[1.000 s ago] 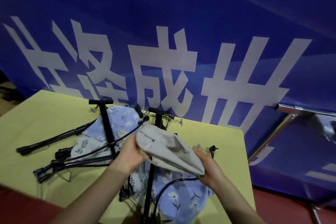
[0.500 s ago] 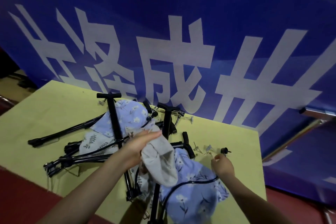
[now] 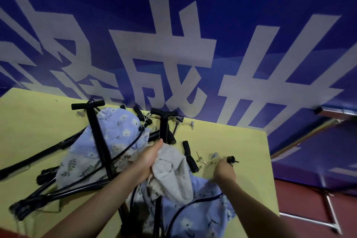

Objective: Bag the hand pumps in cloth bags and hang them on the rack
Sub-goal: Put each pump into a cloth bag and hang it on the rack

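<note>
Left hand: I am seeing my left hand point(image 3: 149, 160) in the middle of the frame, and it is gripping the beige cloth bag point(image 3: 171, 176) by its upper edge, fingers curled round the fabric.
Beige cloth bag: it is hanging down limp from that hand, above the lower floral bag point(image 3: 202, 216).
Right hand: my right hand point(image 3: 224, 171) is reaching to the right of centre, its fingers curled at the small black part point(image 3: 231, 159) on the table point(image 3: 29, 121); I cannot tell if it is already pinching it.
Small parts: some little metal needles point(image 3: 201, 159) are lying just beside the right hand, to its left.
Hand pumps: several black pumps are lying across the table in the left and centre of the frame; one pump point(image 3: 98, 137) is lying over the upper floral bag point(image 3: 116, 137), another pump point(image 3: 164, 123) is lying behind my left hand.
Background: a blue banner point(image 3: 193, 35) with big white characters is filling the upper frame.
</note>
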A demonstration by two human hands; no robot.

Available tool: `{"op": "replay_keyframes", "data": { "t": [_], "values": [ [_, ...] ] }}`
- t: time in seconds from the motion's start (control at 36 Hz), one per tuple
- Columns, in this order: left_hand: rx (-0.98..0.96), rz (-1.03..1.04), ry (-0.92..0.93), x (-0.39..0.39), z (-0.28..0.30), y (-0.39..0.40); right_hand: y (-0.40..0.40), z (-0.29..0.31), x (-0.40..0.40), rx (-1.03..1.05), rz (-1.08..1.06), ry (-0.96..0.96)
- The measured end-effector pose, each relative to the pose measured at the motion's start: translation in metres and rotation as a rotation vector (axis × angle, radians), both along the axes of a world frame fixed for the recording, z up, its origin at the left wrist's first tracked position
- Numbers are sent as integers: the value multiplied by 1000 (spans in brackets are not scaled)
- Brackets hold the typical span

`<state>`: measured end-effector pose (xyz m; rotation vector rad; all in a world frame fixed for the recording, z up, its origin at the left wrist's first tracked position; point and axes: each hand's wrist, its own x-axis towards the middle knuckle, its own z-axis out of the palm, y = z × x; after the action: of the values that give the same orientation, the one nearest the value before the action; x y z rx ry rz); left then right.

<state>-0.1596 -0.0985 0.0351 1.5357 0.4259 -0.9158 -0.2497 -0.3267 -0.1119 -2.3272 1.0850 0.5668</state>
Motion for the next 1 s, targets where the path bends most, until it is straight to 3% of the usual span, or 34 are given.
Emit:
{"op": "replay_keyframes", "data": {
  "t": [0.22, 0.36, 0.5, 0.58, 0.69, 0.78, 0.89, 1.0],
  "values": [
    [-17, -28, -16, -4, -4, 0, -13, -6, -2, 35, 73, 49],
    [67, -67, -165, -11, 8, 5, -2, 19, -15, 98, -52, -245],
    [77, -103, -278, -30, 24, 7, 54, 96, -36, 745, -227, -737],
    [50, -103, -368, -48, 34, 8, 96, 127, -53, 995, -110, -820],
    [-45, -118, -387, -72, 48, 9, 135, 136, -61, 1117, -75, -803],
    [-163, -59, -309, -87, 58, 16, 148, 140, -60, 1048, -147, -811],
    [-183, 25, -338, -98, 66, 41, 149, 130, -71, 773, -34, -742],
    [-200, 51, -337, -114, 62, 68, 142, 124, -86, 631, 111, -681]
  ]
}}
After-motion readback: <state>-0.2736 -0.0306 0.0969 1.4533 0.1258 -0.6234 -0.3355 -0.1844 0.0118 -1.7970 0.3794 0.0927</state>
